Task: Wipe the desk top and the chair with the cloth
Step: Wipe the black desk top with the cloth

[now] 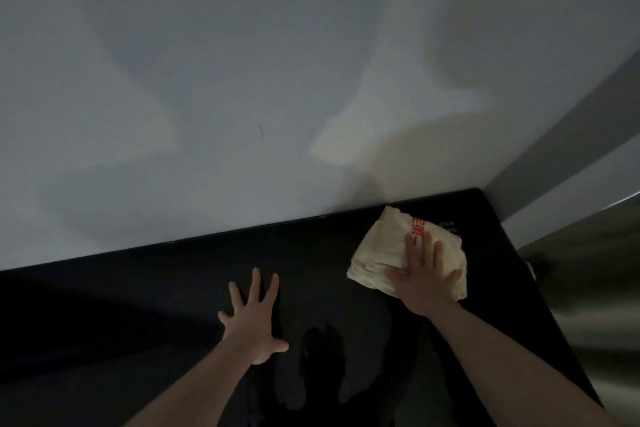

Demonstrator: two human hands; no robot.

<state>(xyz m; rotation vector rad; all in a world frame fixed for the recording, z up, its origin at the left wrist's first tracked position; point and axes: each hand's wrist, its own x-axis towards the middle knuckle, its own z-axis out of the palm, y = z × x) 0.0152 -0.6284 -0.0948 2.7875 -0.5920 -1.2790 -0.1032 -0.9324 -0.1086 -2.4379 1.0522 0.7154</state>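
Wiping step on the table top: right hand (424,274), fingers spread flat, presses folded cream cloth (391,246) at 2 o'clock near the black table's (173,288) far right corner. Left hand (254,319) spread, bracing at centre. Next likely a sweep toward 9 o'clock; chair not visible.

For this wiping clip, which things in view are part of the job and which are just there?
Part of the job:
- cloth, cream with red print, lying on the desk
- desk top, black
- right hand, flat on the cloth
- left hand, fingers spread on the desk

Just there:
- wall, pale, behind the desk
- floor, to the right of the desk

The chair is not in view.
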